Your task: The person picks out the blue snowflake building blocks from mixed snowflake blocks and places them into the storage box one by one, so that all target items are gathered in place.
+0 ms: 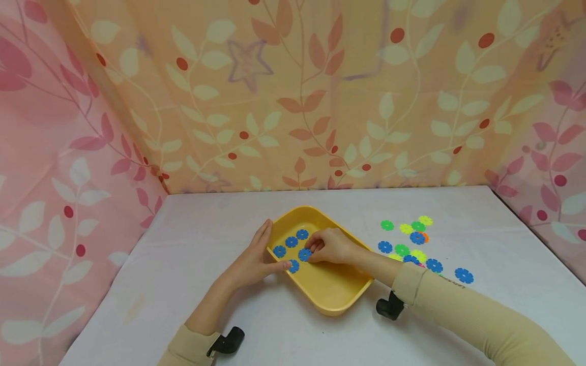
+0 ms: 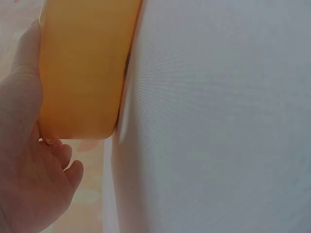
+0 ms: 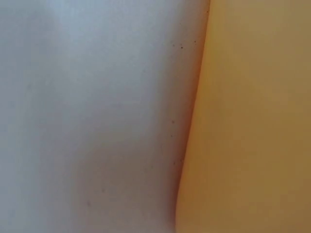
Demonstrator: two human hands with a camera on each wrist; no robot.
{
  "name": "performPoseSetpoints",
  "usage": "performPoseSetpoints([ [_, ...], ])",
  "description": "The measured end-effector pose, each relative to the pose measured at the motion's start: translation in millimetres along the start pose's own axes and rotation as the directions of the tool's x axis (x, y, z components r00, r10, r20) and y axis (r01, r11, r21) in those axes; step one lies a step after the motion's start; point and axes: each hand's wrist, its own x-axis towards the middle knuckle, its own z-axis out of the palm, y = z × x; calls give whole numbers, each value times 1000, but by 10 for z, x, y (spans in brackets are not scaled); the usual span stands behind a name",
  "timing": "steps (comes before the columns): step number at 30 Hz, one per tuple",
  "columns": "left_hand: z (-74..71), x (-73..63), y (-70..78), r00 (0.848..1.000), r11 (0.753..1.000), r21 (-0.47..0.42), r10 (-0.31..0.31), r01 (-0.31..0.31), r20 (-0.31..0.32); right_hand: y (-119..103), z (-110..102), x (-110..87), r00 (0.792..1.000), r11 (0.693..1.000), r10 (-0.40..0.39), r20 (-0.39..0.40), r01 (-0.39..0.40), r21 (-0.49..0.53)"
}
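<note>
A yellow plastic tray (image 1: 333, 303) stands at an angle on the white table. My left hand (image 1: 249, 263) holds its left side, thumb over the rim and fingers along the outside; the left wrist view shows the hand (image 2: 29, 165) against the tray's outer wall (image 2: 87, 73). Over the tray's inside, my right hand (image 1: 333, 246) pinches a blue notched snowflake disc (image 1: 304, 254) at its right edge. Several more blue discs (image 1: 291, 242) lie near the left wall. The right wrist view shows only tray wall (image 3: 252, 121) and tablecloth, the hand out of sight.
To the right of the tray, loose snowflake discs in green (image 1: 387, 225), yellow (image 1: 426, 220), orange and blue (image 1: 464, 275) are scattered, some overlapping; my right forearm passes in front of them. Patterned curtains (image 1: 297, 101) stand behind the table (image 1: 206, 218) and at both sides.
</note>
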Motion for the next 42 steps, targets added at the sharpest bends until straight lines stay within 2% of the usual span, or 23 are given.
performPoseSetpoints([
  [6,-4,0,-1,1000,1000,8,4,-4,-6,-15,-5,2,1000,1000,-9,5,9,1],
  [10,0,1,-7,1000,1000,11,4,-4,-7,-19,-41,-15,1000,999,17,17,-18,30],
  [16,14,1,-13,1000,1000,15,4,-4,-5,-122,-326,-162,998,989,48,-34,-43,141],
  [19,13,-6,-14,1000,1000,10,7,-7,-9,-139,-535,-282,993,959,94,-66,-73,274],
  [22,11,-7,-16,1000,1000,4,20,-20,-14,-79,-730,-442,982,913,165,-95,-116,392],
  [24,11,-7,-17,1000,1000,2,24,-24,-13,-14,-842,-571,972,898,201,-123,-132,421],
  [29,11,-13,-24,1000,1000,-4,24,-24,-12,214,-1021,-904,941,879,294,-165,-199,433],
  [34,9,-18,-30,1000,1000,-2,24,-24,-18,515,-1055,-1166,907,848,395,-144,-299,438],
  [37,10,-13,-27,999,999,-6,32,-32,-18,670,-1053,-1314,900,860,413,-141,-334,386],
  [42,14,-3,-20,999,999,-14,34,-34,-15,835,-1051,-1538,902,887,405,-149,-348,304],
])
